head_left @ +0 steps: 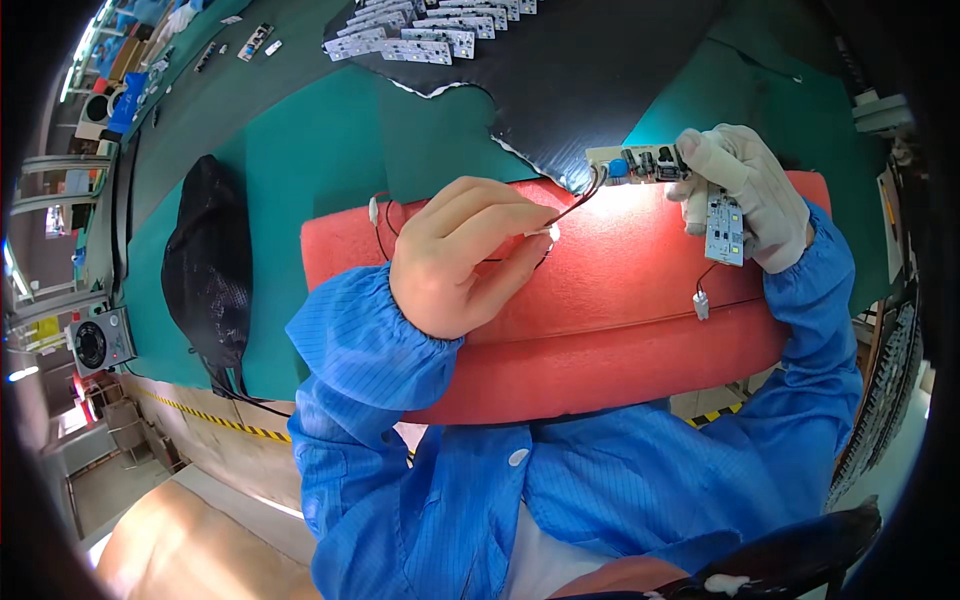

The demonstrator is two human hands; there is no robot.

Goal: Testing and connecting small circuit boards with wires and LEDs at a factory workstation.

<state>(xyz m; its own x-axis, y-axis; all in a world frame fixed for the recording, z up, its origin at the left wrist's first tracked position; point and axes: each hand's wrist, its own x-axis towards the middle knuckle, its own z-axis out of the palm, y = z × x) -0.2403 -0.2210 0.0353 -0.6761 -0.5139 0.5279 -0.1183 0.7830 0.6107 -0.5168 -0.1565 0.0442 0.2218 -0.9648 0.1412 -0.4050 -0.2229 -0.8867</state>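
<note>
My left hand (465, 255), bare, is closed in a pinch on dark wires with a small white connector (543, 232) at the fingertips. The wires rise to a circuit board (640, 165) carrying a blue part and several black parts. My right hand (745, 190), in a white glove, grips that board's right end. Below the same hand a smaller white board (724, 235) is held against the glove, and a white plug (701, 305) dangles from it on a wire. Another white plug (374, 211) with red and black wires shows left of my left hand. Bright light falls between the hands.
A red padded cushion (600, 370) lies under both hands on the green mat (300, 140). Rows of white boards (430, 45) stand on black sheeting at the back. A black cloth bag-like item (208, 265) lies left. A small fan (100, 342) is farther left.
</note>
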